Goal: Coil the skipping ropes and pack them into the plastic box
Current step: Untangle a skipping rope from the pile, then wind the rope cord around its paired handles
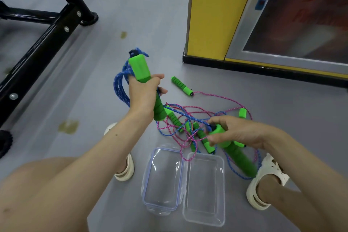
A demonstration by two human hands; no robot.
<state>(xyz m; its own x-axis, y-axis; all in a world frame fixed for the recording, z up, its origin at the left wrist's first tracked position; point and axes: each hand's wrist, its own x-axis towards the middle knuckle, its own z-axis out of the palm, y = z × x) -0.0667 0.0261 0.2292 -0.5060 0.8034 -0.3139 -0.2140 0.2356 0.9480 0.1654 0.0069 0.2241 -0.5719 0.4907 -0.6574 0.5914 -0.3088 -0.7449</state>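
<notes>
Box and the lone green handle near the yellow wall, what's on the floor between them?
Head view: a tangle of pink and blue ropes with several green handles lies between the box and the lone handle.

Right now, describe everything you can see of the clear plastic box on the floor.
The plastic box is clear and hard-looking, rectangular with rounded corners. It sits mouth up and empty on the grey floor between the person's sandals. Its bluish-edged lid lies close beside it on the left. A pink rope loop crosses its far left corner. No hand touches it: the left hand and the right hand each grip a green handle.
</notes>
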